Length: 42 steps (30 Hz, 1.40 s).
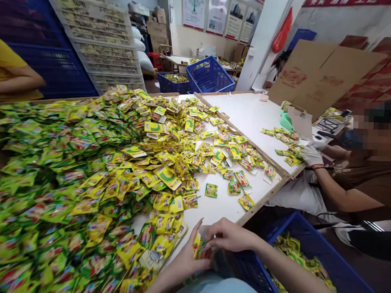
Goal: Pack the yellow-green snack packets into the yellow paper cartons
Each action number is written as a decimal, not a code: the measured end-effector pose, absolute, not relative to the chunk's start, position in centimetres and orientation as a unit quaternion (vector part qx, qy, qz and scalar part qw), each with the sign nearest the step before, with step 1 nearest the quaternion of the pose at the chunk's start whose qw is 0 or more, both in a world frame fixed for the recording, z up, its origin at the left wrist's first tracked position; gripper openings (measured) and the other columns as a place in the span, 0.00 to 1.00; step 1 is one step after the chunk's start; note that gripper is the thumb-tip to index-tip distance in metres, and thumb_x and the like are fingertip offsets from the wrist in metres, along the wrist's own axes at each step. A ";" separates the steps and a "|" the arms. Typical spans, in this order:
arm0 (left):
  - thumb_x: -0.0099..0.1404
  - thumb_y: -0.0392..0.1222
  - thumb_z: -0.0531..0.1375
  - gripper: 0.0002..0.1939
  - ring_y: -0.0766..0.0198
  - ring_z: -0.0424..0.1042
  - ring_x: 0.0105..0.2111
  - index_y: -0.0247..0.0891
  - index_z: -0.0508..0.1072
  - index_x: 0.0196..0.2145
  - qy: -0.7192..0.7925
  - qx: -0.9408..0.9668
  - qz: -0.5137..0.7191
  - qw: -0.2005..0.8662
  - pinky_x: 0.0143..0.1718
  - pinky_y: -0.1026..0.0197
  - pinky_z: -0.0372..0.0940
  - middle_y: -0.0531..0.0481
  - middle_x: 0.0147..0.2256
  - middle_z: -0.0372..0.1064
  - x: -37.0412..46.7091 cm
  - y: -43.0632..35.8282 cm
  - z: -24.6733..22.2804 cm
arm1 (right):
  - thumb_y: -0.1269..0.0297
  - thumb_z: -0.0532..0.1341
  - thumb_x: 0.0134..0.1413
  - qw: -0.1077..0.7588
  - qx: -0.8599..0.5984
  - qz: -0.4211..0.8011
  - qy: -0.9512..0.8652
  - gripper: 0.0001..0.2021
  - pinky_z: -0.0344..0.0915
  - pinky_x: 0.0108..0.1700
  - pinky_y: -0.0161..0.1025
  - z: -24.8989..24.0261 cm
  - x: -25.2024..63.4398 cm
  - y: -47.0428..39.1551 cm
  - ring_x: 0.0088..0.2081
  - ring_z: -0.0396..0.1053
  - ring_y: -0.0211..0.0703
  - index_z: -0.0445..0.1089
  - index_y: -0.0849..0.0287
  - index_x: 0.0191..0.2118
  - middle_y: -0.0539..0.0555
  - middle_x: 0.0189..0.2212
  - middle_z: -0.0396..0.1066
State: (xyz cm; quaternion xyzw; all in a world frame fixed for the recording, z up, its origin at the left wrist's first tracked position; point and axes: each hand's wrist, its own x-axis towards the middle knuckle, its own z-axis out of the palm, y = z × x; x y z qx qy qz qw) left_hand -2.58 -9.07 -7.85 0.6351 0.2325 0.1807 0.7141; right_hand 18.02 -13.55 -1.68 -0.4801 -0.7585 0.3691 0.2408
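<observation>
Near the bottom centre, my left hand (190, 260) is wrapped round a small yellow and green packet (196, 246), its thumb and fingers closed on it. My right hand (225, 235) meets it from the right, fingers bent and pressed on a red and green packet (204, 251) beside the yellow one. Both hands are above the white table's (195, 213) near edge, close to my body. A large heap of green and yellow packets (85, 159) covers the table to the left. A few loose packets (211, 190) lie just beyond my hands.
A blue crate (321, 238) holding packets stands below the table at the lower right. At the right a gloved person (349, 179) handles packets at the table. Wooden strips (263, 156) edge the table. Another person's yellow sleeve (11, 63) shows at the left. Blue crates (210, 76) stand behind.
</observation>
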 end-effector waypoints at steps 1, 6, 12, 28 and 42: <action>0.54 0.45 0.68 0.62 0.50 0.69 0.56 0.43 0.29 0.72 0.237 0.642 0.203 0.700 0.61 0.46 0.61 0.41 0.57 0.68 -2.3 -9.2 -8.1 | 0.52 0.61 0.62 0.273 -0.500 0.335 -0.750 0.18 0.64 0.29 0.31 -1.7 19.2 -13.5 0.25 0.69 0.36 0.78 0.62 0.34 0.53 0.25 0.75; 0.66 0.52 0.61 0.40 0.48 0.61 0.64 0.43 0.51 0.70 0.256 0.716 0.255 0.597 0.68 0.43 0.52 0.37 0.63 0.62 -2.0 -8.7 -8.6 | 0.44 0.55 0.63 0.394 -0.739 -0.067 -0.542 0.24 0.69 0.28 0.39 4.6 31.4 -12.7 0.25 0.71 0.44 0.79 0.60 0.36 0.57 0.29 0.78; 0.70 0.48 0.57 0.27 0.52 0.69 0.58 0.45 0.63 0.65 0.230 0.792 0.186 0.534 0.64 0.48 0.62 0.40 0.58 0.70 -2.1 -8.9 -10.9 | 0.62 0.52 0.64 0.295 -0.790 -0.256 -0.472 0.21 0.67 0.54 0.56 7.7 40.2 -7.9 0.54 0.70 0.59 0.72 0.65 0.56 0.69 0.57 0.69; 0.53 0.34 0.60 0.58 0.39 0.43 0.71 0.46 0.31 0.72 0.183 0.966 0.136 0.125 0.67 0.38 0.51 0.43 0.72 0.38 -1.3 -6.3 -16.5 | 0.57 0.57 0.65 0.337 -0.734 -0.178 -0.562 0.28 0.54 0.67 0.66 -11.6 27.8 -11.7 0.73 0.36 0.64 0.56 0.60 0.66 0.67 0.64 0.56; 0.65 0.34 0.50 0.45 0.33 0.49 0.66 0.48 0.20 0.65 0.183 0.975 -0.089 0.092 0.61 0.24 0.54 0.37 0.68 0.51 1.8 -5.2 -4.5 | 0.53 0.67 0.56 0.292 -0.789 -0.008 -0.541 0.36 0.49 0.67 0.69 -5.3 24.2 -10.6 0.71 0.45 0.67 0.59 0.63 0.66 0.70 0.62 0.61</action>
